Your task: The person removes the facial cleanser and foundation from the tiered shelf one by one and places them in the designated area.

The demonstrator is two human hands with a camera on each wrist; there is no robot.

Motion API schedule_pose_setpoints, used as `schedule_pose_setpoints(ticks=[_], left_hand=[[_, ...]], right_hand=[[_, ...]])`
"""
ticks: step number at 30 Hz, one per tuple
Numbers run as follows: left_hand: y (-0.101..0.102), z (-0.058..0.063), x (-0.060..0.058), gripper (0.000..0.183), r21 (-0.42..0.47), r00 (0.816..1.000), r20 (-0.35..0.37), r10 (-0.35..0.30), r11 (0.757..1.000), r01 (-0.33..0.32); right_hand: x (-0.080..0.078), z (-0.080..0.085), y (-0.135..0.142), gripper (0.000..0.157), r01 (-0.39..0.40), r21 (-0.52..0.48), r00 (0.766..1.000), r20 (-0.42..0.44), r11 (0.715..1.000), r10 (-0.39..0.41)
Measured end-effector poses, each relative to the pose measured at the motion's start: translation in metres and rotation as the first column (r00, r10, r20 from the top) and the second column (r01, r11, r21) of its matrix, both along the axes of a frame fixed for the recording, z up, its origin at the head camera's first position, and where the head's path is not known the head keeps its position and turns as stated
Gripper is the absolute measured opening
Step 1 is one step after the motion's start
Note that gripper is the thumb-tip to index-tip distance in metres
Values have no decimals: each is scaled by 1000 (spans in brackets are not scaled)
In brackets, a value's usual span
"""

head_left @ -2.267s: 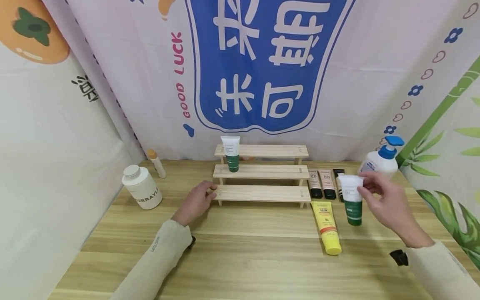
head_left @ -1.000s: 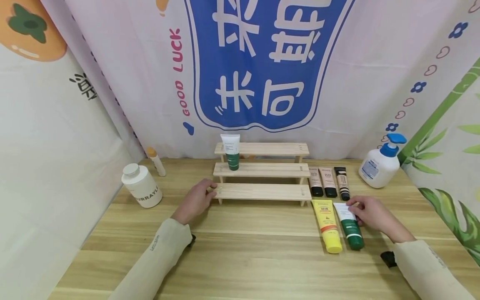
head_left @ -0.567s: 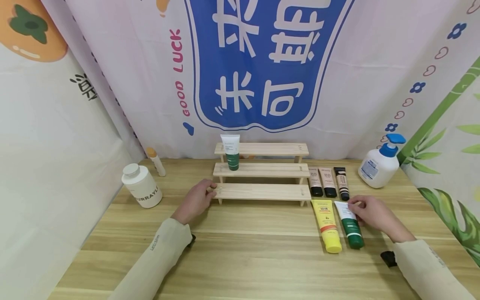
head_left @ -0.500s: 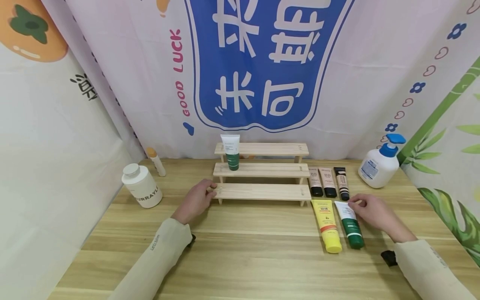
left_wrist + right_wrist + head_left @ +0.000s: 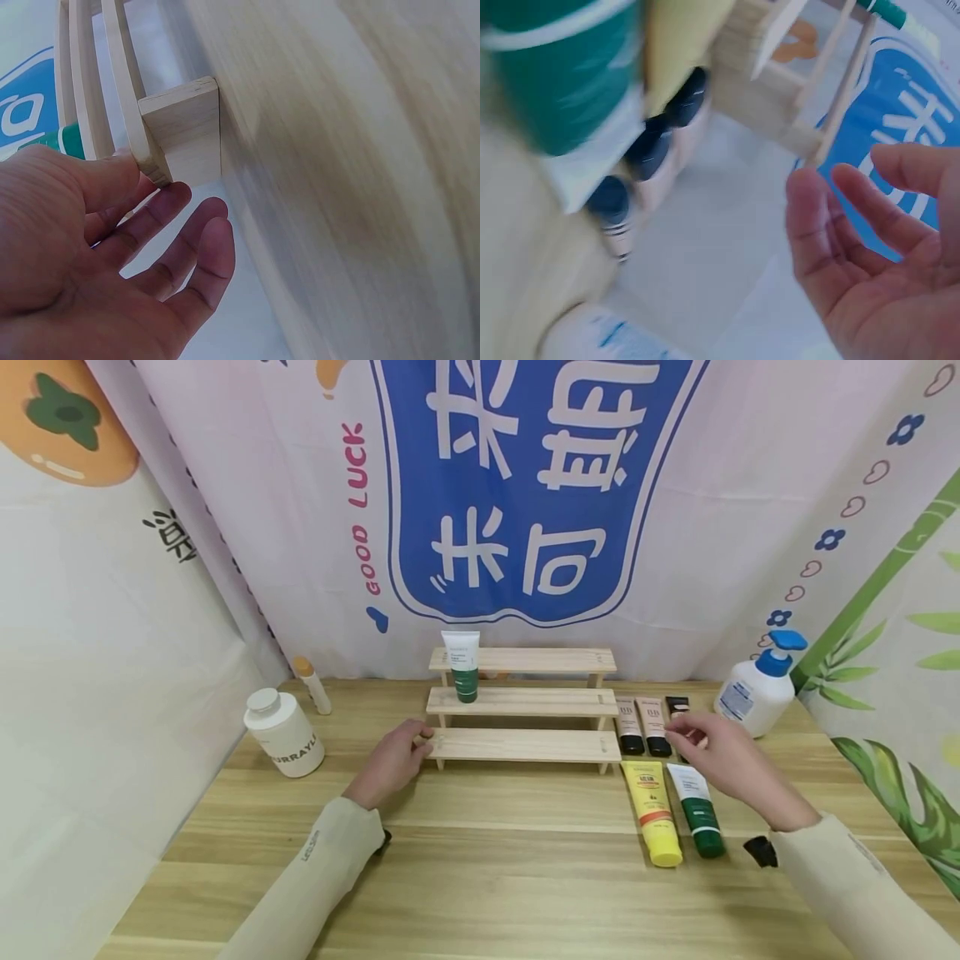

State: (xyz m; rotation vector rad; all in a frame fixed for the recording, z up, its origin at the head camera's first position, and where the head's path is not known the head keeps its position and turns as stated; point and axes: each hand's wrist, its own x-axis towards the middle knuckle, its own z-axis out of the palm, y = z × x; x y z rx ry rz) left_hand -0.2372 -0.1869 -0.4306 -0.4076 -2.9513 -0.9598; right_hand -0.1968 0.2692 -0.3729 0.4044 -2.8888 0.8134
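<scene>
My left hand (image 5: 390,764) pinches the left end of the lowest board of a three-step wooden display rack (image 5: 517,745); in the left wrist view the thumb lies over the board end (image 5: 154,161) and fingertips under it. My right hand (image 5: 720,764) holds nothing and hovers over the dark-capped tubes, hiding most of the rightmost tube (image 5: 677,703). Below it, a white-and-green tube (image 5: 697,810) lies beside a yellow tube (image 5: 652,814). Two BB cream tubes (image 5: 651,722) lie just left of its fingers. Another white-and-green tube (image 5: 462,667) stands upright on the middle step.
A white pump bottle (image 5: 756,689) with a blue head stands at the back right. On the left are a white lidded bottle (image 5: 285,733) and a slim orange-capped stick (image 5: 313,687). A printed cloth (image 5: 315,568) hangs behind the wooden table (image 5: 480,877).
My right hand set the white-and-green tube down beside the yellow one, let go, and moved up and left over the dark-capped tubes. My left hand stays at the rack.
</scene>
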Motion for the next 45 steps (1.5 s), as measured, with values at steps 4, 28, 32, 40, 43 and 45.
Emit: schedule_pose_setpoints(ticks=[4,28,32,40,43,45], left_hand=[[-1,0,0,20,-1,1000,4,0,1000,0],[-4,-4,-2,21,-8,1000,18,23,1000,-23],[-3,-3,-2,21,-5,1000,22,22,1000,-22],[-1,-3,-3,20,-14,1000,12,26,1000,-26],[-1,-3,-2,20,-11,1000,4,23,1000,-23],[-1,-4,-2,20,-7,1000,0,22,1000,-22]], right_hand=[[-9,10,-20,17,-67,-21,991,-120,998,64],[-86,42,-141,39,-423,-142,838,-438,895,326],[-102,42,-164,40,-429,-182,855,-397,885,333],[-115,43,-201,48,-436,-212,875,-325,875,358],[-117,42,-209,46,-439,-227,873,-335,869,353],[-117,41,-212,43,-435,-238,874,-342,868,344]])
